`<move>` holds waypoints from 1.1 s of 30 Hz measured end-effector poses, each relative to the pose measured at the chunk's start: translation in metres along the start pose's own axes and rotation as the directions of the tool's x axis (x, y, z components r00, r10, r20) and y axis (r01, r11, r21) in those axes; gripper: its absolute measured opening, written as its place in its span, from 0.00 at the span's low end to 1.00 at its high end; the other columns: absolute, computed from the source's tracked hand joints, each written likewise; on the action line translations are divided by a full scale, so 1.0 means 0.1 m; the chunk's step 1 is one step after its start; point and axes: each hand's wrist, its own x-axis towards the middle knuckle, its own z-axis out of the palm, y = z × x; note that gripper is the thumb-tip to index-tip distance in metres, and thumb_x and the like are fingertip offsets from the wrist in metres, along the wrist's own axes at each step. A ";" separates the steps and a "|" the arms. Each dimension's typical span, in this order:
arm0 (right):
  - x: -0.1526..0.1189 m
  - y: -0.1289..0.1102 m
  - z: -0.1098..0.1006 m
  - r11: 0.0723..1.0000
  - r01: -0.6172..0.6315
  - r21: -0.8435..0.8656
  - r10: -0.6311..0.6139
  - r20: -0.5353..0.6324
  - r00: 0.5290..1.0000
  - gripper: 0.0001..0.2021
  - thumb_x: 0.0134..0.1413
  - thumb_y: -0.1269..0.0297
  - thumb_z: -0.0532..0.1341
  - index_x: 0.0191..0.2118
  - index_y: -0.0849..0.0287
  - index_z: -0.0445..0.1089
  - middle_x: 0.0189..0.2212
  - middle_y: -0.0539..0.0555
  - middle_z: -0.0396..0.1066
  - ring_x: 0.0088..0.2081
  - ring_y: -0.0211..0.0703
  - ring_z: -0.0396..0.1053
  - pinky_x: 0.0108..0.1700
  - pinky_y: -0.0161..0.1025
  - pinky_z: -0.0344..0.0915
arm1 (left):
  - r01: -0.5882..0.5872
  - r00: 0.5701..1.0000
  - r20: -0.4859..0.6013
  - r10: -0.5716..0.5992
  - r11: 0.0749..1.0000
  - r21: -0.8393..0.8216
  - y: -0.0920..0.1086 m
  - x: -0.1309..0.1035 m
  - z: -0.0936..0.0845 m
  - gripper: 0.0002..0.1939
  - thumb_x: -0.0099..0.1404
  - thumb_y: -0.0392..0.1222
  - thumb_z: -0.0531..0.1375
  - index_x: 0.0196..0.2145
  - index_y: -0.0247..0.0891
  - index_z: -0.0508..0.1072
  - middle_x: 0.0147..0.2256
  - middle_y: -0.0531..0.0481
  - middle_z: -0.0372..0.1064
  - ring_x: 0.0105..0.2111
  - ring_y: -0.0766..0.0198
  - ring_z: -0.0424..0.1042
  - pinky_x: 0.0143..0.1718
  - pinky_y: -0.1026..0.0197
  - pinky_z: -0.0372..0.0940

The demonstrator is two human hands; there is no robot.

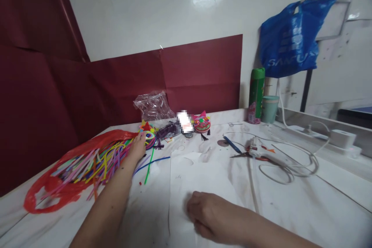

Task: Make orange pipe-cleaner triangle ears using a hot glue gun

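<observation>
My left hand (pixel 138 146) reaches to the back left, its bunched fingers against the left edge of a colourful craft ornament (pixel 149 138). The ornament has a big round eye, a red pointed piece and a dark tassel. Blur and the hand itself hide part of the grip. Low in the middle, my right hand (pixel 207 214) rests on a white paper sheet (pixel 200 178) with curled fingers; whatever they may hold is hidden. Beside my left arm, many coloured pipe cleaners (pixel 107 159) lie on a red plastic bag (pixel 37 197).
A second ornament (pixel 202 123) stands at the back, near crumpled clear plastic (pixel 154 105). To the right lie a glue gun (pixel 255 147) with a looping cord, scissors (pixel 242 155) and a blue pen-like tool (pixel 232 144). Behind are a green spray can (pixel 257 95) and a cup (pixel 269 109).
</observation>
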 end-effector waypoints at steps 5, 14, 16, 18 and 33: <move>0.00 -0.02 -0.01 1.000 0.006 0.017 -0.006 0.004 1.000 0.05 0.49 0.73 0.54 0.30 0.63 0.67 0.32 0.58 0.70 0.37 0.45 0.65 0.42 0.38 0.62 | 0.022 1.000 -0.012 -0.023 0.996 -0.088 -0.03 -0.21 -0.07 0.39 0.54 0.29 0.56 0.61 0.39 0.46 0.63 0.40 0.42 0.62 0.54 0.44 0.59 0.54 0.48; 0.01 -0.05 -0.01 1.000 0.016 0.009 -0.016 -0.005 1.000 0.05 0.50 0.75 0.54 0.30 0.63 0.66 0.32 0.58 0.69 0.37 0.44 0.65 0.43 0.38 0.63 | 0.040 0.998 0.053 -0.027 0.961 -0.272 0.12 -0.83 -0.56 0.25 0.59 0.38 0.53 0.54 0.33 0.60 0.55 0.40 0.60 0.57 0.53 0.57 0.57 0.54 0.52; 0.01 -0.05 0.01 0.999 0.033 0.012 -0.033 -0.023 0.999 0.05 0.51 0.75 0.53 0.30 0.63 0.66 0.32 0.58 0.69 0.37 0.43 0.65 0.44 0.39 0.63 | -0.015 0.989 0.135 0.064 0.942 -0.334 0.40 -1.08 -0.63 0.21 0.59 0.42 0.54 0.51 0.36 0.66 0.50 0.44 0.67 0.50 0.57 0.66 0.52 0.58 0.60; 0.01 -0.05 0.04 0.996 0.081 0.029 -0.079 -0.051 0.996 0.06 0.53 0.74 0.53 0.30 0.62 0.66 0.32 0.58 0.69 0.38 0.43 0.65 0.45 0.39 0.62 | -0.118 0.939 0.237 0.250 0.880 -0.461 0.73 -1.34 -0.67 0.22 0.60 0.45 0.54 0.52 0.39 0.66 0.52 0.45 0.66 0.51 0.58 0.66 0.52 0.58 0.59; -0.25 0.88 -0.20 0.623 -0.782 0.021 0.750 -0.297 0.590 0.13 0.53 0.63 0.55 0.42 0.64 0.69 0.36 0.62 0.73 0.38 0.49 0.69 0.37 0.39 0.61 | -0.447 0.627 0.490 0.606 0.795 -0.410 1.12 -1.61 -0.64 0.44 0.46 0.65 0.60 0.56 0.36 0.63 0.59 0.35 0.55 0.59 0.44 0.53 0.57 0.45 0.48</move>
